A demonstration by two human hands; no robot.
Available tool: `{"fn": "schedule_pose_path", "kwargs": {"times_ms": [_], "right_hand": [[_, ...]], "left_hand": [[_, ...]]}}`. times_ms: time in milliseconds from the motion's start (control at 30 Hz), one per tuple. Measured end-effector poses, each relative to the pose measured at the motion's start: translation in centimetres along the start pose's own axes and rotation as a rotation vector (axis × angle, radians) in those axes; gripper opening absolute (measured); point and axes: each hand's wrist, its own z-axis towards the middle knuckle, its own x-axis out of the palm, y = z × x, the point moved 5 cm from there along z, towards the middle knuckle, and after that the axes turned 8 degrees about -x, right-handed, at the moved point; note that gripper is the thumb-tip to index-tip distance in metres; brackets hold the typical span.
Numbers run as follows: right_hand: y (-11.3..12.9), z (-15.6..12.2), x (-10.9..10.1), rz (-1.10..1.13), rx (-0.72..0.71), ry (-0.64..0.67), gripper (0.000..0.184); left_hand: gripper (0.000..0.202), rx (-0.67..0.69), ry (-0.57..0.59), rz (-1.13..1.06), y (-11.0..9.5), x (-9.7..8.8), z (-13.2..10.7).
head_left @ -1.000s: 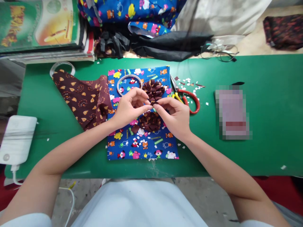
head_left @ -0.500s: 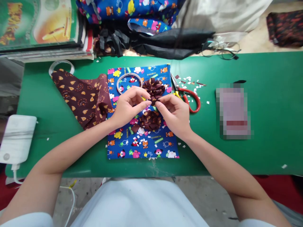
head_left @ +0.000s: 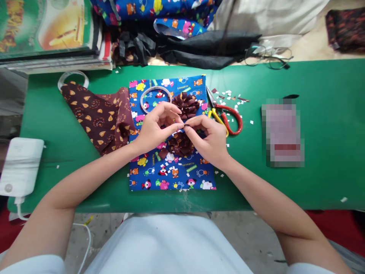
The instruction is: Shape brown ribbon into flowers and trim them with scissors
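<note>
My left hand [head_left: 159, 123] and my right hand [head_left: 209, 137] meet fingertip to fingertip over a blue cartoon-print cloth [head_left: 159, 179]. Pinched between them is a small dark brown fabric piece [head_left: 186, 125], mostly hidden by the fingers. Just beyond the fingertips sits a ruffled brown fabric flower [head_left: 186, 105]. A second ruffled brown flower [head_left: 182, 144] lies on the near side, partly behind my right hand. A roll of clear tape [head_left: 144, 95] rests on the cloth above my left hand. Scissors [head_left: 232, 118] with red and yellow handles lie right of my right hand.
Brown patterned fabric [head_left: 94, 118] lies left of the cloth, over another tape roll [head_left: 59, 82]. A power bank [head_left: 21, 167] with a cable sits far left. A blurred-out rectangular object [head_left: 282, 131] lies right. Glasses [head_left: 268, 57], black fabric and stacked books [head_left: 57, 64] line the back.
The fingertips have drawn closer together around the small brown piece, so less of it shows. My right hand has shifted slightly left. The view has moved slightly.
</note>
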Motion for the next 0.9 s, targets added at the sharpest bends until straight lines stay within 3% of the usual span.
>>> {"fn": "schedule_pose_path", "kwargs": {"times_ms": [133, 300, 433, 900], "right_hand": [[-0.1, 0.2, -0.2, 0.178, 0.02, 0.062, 0.025], [-0.3, 0.6, -0.1, 0.407, 0.083, 0.182, 0.017], [-0.3, 0.6, 0.1, 0.478, 0.12, 0.259, 0.021], [-0.7, 0.7, -0.2, 0.342, 0.161, 0.011, 0.013]], "left_hand": [[0.027, 0.056, 0.042, -0.016, -0.1, 0.1, 0.0], [0.024, 0.119, 0.079, 0.02, -0.8, 0.2, -0.1], [0.02, 0.145, 0.095, 0.045, -1.0, 0.3, -0.2], [0.026, 0.044, 0.042, 0.049, -0.4, 0.1, -0.2]]}}
